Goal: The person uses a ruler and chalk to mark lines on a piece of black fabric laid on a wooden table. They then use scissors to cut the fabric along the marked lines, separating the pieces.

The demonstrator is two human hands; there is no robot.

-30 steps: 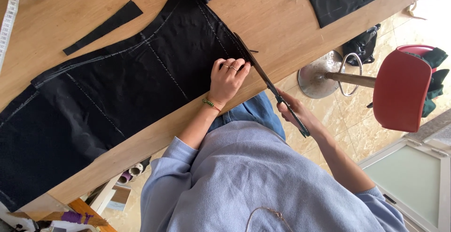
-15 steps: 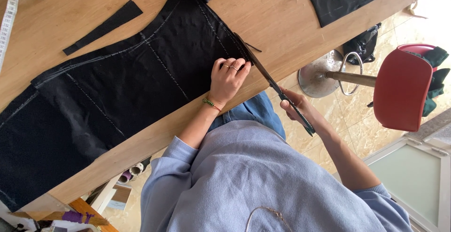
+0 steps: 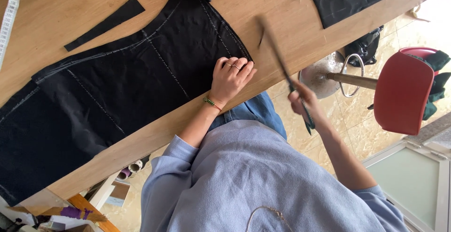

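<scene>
left hand [image 3: 231, 78]: flat, fingers spread, pressing the black fabric [image 3: 117, 91] on the wooden table [image 3: 277, 6]
right hand [image 3: 303, 103]: closed around blurred scissors [image 3: 282, 65], right of the fabric

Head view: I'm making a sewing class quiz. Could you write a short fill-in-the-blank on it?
1. The left hand lies flat on the ___ fabric.
2. The right hand grips long ___.
3. The stool has a ___ seat.
4. The fabric lies on a ___ table.

Missing: black; scissors; red; wooden
</scene>
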